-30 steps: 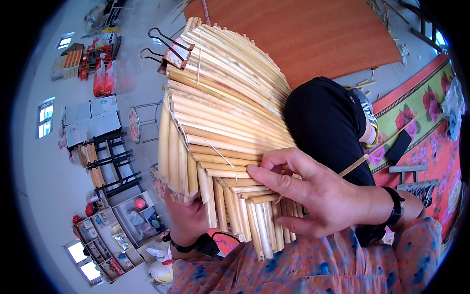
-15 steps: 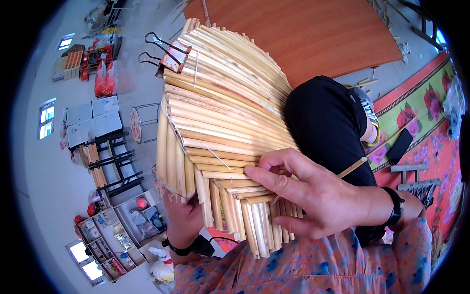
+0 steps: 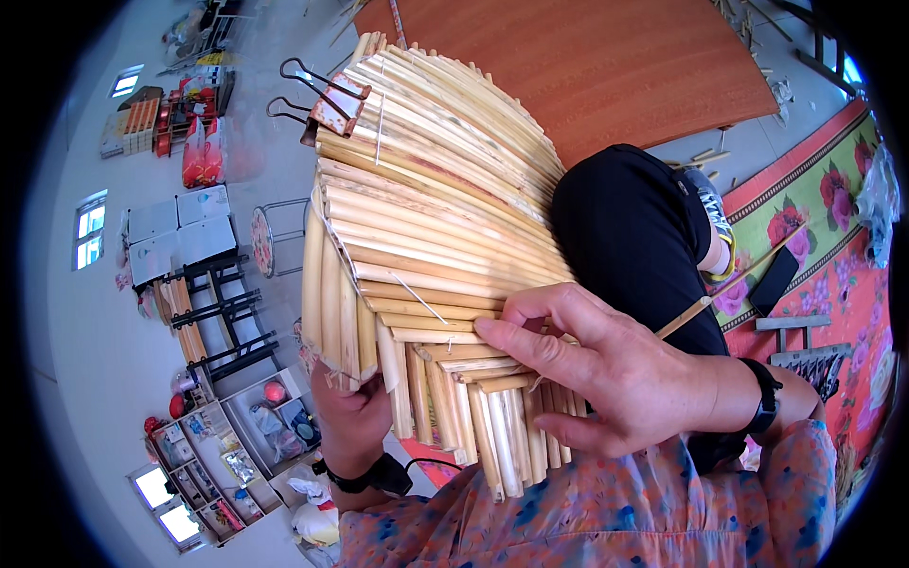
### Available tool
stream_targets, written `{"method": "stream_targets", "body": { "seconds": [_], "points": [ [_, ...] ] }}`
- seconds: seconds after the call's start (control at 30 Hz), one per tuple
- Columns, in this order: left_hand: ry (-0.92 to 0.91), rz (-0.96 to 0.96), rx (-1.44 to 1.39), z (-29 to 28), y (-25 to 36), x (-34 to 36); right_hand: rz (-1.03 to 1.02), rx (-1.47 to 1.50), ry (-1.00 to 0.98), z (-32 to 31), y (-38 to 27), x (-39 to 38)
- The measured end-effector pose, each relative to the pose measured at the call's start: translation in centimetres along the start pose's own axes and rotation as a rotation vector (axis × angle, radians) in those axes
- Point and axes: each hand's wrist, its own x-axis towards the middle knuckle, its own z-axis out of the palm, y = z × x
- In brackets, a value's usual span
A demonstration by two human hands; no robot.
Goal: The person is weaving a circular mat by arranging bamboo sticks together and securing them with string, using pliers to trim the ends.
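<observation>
A panel of pale reed stalks (image 3: 445,218) lies across my lap, its stalks side by side in a fan and stepped at an angle near me. White thread stitches (image 3: 417,295) show on its face. A rusty binder clip (image 3: 338,106) grips its far left edge. From below, my left hand (image 3: 352,417) holds the near left corner, most of its fingers hidden under the stalks. My right hand (image 3: 606,379) is closed over the near right part, index fingertip pressed on a stalk beside a stitch, thumb lower down at the short stalk ends.
Beyond the panel stands a reddish-brown table (image 3: 644,66). My bent knee (image 3: 625,218) in black is at the right, with a thin stick (image 3: 686,317) beside it. A flowered mat (image 3: 833,218) bears a dark phone-like slab (image 3: 775,282). Shelves (image 3: 237,454) and a stool (image 3: 265,241) stand left.
Hardly anything differs. The panel has shifted very slightly, and both hands keep the same hold on it.
</observation>
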Motion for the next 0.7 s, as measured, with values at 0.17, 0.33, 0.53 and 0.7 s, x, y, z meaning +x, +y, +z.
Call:
{"method": "stream_targets", "body": {
  "seconds": [0.17,0.33,0.53,0.7],
  "points": [
    [0.052,0.147,0.111,0.8,-1.6,1.2,0.033,-0.052,-0.001,-0.2,0.3,-0.2],
    [0.133,0.118,0.322,0.4,-1.5,-0.1,0.017,-0.013,-0.003,-0.1,0.1,-0.2],
    [0.113,0.116,0.415,0.5,-2.0,0.1,0.054,-0.002,-0.015,-0.2,0.2,-0.3],
    [0.117,0.125,0.425,0.5,-2.9,-0.3,0.040,0.000,-0.016,-0.2,0.1,-0.2]
  ]
}}
